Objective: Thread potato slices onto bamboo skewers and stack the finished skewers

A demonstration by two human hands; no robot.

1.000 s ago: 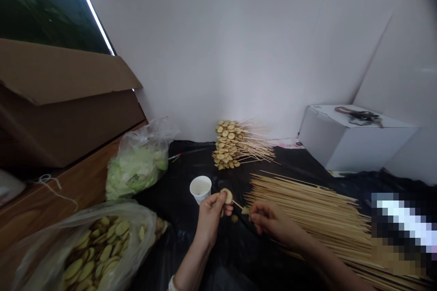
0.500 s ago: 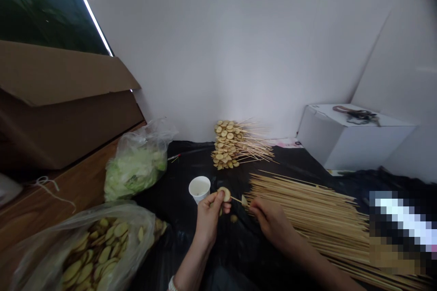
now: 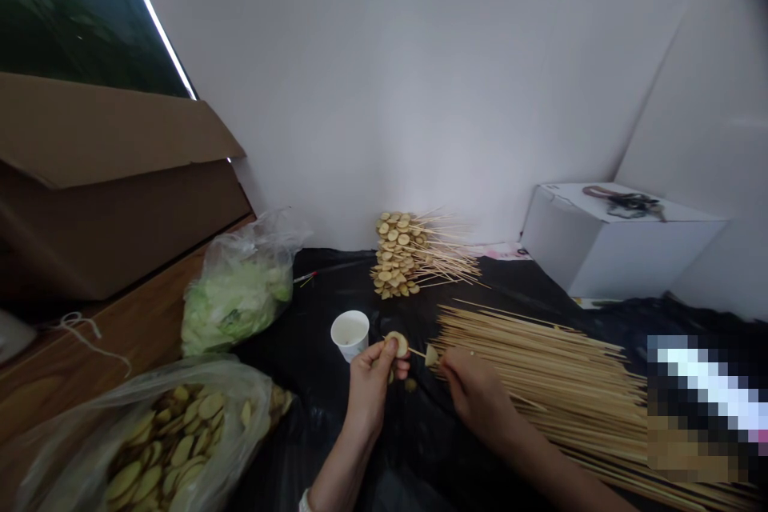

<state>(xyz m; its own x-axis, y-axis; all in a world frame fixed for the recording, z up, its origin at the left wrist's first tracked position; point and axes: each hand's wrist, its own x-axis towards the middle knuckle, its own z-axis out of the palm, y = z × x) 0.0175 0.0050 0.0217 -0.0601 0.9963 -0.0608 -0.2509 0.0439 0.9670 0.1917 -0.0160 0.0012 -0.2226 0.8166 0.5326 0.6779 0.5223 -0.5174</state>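
Note:
Between the thumb and fingers of my left hand is a round potato slice. A thin bamboo skewer runs from that slice toward my right hand, whose fingers are closed on the skewer's other end. A second potato slice sits on the skewer just by my right fingertips. Part of another slice shows under my left fingers. Below the hands, a loose slice lies on the black plastic sheet.
A white paper cup stands beside my left hand. Bags of potato slices and pale green leaves are at left. Loose skewers lie at right, filled skewers by the wall. A cardboard box and white box flank the sheet.
My left hand has shifted very slightly right with the slice. The slice by my right fingertips now shows more of its face. Both hands keep their grip.

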